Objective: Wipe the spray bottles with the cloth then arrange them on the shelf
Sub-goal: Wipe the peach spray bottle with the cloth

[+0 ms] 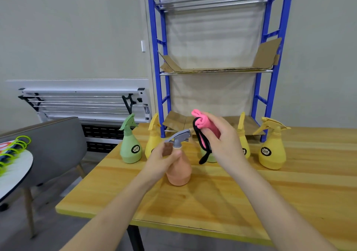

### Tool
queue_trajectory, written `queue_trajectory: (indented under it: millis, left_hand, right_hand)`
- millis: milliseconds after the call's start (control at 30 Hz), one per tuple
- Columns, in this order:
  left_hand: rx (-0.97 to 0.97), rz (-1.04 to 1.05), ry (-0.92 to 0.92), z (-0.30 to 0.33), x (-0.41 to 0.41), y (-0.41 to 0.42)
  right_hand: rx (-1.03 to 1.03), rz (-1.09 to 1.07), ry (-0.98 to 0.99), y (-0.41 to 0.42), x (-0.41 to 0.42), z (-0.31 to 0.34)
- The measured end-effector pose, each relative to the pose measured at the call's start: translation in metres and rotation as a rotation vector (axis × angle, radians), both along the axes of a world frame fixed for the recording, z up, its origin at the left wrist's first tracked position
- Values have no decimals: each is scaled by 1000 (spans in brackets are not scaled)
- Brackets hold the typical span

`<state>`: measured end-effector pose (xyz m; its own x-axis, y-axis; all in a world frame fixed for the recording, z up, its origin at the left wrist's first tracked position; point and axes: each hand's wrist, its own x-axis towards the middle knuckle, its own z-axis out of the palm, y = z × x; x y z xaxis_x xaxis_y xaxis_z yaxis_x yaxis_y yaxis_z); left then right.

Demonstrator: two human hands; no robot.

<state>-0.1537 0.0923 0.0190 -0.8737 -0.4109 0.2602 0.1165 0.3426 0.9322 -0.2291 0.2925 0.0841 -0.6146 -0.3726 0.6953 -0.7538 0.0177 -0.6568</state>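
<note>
On the far left a grey chair (58, 134) and a small round white table (13, 173) stand apart from the work, taking no part in it. On the wooden tabletop (212, 192) a green bottle (130, 146) stands upright at the left end of a row along the back edge, with a yellow bottle (152, 138) just beside it; lined up there, they likely wait their turn within easy reach. Forward of the row, the left hand (162, 162) grips the neck of the orange bottle (178, 171) under its grey trigger head, probably to steady it for wiping. The right hand (220, 140) clasps the pink cloth (202, 125), black-edged and bunched, just beside the nozzle, seemingly poised to wipe it. Behind that hand a second green bottle (207, 157) is mostly hidden, then come another yellow bottle (243, 140) and a last yellow bottle (271, 150) at the right. That makes six bottles: three yellow, two green, one orange, and one cloth. The blue shelf (216, 71) rises behind the tabletop, its tiers lined with cardboard and holding no bottles, so arranging is not yet begun.
</note>
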Motion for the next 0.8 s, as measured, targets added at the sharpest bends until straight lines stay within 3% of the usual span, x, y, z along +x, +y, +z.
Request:
queue_trajectory:
  millis: [100,300,633,800]
  left_hand:
    - [-27,40,24,-6,-3,6]
    - [-88,71,55,-9,-5,8]
    - [-145,128,85,-17,-11,9]
    - [-231,100,71,-18,-9,8]
  right_hand:
    - [166,-32,169,-14,-12,11]
    - [714,58,257,-31,-25,24]
    - [943,-15,356,-56,-25,40]
    - [968,73,305,-41,-41,42]
